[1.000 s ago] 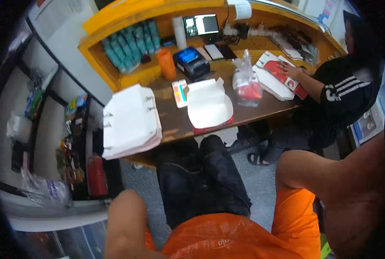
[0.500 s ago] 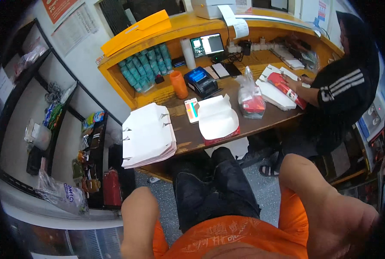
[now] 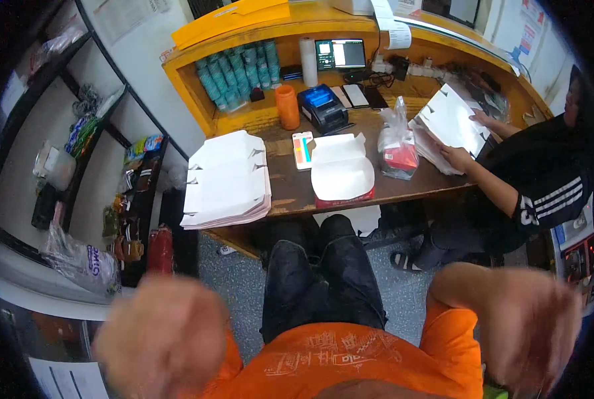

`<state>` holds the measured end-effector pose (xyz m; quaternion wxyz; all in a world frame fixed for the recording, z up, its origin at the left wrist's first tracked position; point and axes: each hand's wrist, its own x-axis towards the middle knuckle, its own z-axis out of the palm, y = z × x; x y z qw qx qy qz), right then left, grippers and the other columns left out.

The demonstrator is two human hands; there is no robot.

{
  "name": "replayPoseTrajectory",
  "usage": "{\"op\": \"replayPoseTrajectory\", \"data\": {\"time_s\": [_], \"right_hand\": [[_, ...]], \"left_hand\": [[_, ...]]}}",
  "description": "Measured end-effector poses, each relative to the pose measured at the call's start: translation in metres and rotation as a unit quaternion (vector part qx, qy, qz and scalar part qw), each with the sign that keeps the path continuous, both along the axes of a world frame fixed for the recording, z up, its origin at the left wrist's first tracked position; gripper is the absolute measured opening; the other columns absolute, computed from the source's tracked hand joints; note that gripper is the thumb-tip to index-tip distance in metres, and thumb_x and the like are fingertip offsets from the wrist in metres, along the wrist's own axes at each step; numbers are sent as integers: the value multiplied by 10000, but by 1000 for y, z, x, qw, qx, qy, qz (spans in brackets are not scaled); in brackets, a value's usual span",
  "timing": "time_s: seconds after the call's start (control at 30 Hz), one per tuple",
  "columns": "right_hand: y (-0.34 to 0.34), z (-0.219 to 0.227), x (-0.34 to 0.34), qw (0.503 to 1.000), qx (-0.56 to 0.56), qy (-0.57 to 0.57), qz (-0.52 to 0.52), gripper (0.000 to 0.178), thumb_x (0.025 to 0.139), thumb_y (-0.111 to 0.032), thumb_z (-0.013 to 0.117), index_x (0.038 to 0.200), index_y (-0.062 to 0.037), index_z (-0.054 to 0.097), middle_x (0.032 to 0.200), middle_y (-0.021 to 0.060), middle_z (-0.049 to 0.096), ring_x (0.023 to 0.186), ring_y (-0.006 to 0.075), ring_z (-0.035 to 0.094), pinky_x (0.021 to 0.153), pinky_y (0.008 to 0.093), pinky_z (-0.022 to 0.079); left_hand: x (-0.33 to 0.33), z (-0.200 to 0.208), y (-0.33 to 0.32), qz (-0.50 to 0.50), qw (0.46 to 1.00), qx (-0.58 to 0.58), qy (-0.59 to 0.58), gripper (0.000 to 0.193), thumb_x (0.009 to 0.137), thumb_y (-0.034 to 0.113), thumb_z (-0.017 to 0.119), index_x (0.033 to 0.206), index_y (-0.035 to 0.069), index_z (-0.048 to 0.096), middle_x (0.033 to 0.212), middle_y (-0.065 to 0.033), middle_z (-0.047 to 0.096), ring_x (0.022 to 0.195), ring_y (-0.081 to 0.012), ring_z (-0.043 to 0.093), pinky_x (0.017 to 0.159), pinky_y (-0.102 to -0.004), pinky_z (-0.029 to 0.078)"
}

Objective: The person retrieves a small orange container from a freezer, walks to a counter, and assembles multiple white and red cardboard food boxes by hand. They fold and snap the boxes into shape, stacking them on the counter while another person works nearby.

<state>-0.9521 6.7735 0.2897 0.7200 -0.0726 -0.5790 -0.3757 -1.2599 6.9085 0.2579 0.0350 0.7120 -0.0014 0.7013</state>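
Observation:
Close in front of me at the lower left, my left hand (image 3: 160,339) is a blurred shape whose fingers I cannot make out. On the lower right my right hand (image 3: 535,326) is smeared too, with the bent arm beside it, and no held thing shows in either. Both are raised well short of the counter. Ahead on its brown top (image 3: 290,206) lie a stack of white cut card blanks (image 3: 227,179), an open white-lined carton (image 3: 342,176) with red sides, and a phone (image 3: 303,151) with a bright screen.
At right a co-worker (image 3: 536,193) in black handles white card (image 3: 453,123). A bagged red box (image 3: 399,153), black printer (image 3: 323,110), orange cylinder (image 3: 287,106) and monitor (image 3: 340,54) stand on the counter. Shelves (image 3: 77,166) line the left wall.
My left arm has come nearer and blurred; my right arm has shifted slightly down. The view has shifted. The co-worker's hands have gone from a red printed piece to white card.

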Motion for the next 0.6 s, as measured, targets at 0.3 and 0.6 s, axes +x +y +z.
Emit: {"op": "replayPoseTrajectory", "data": {"time_s": [0.3,0.6], "right_hand": [[71,-128,-14,652,-714,140,213,561,925,-105,673,1443,8,489,834,20,621,770,93,599,737,251,491],[46,-413,-75,569,-807,101,-121,124,909,-154,651,990,-74,700,836,110,669,788,314,646,743,427,517]], "left_hand": [[-89,-222,198,143,690,-338,624,556,840,217,799,1313,-14,620,1369,-246,592,1231,-387,591,1055,-400,456],[-51,-194,237,55,646,-483,588,515,719,189,887,1153,-25,711,1063,-208,728,980,-306,696,900,-383,539]]}}
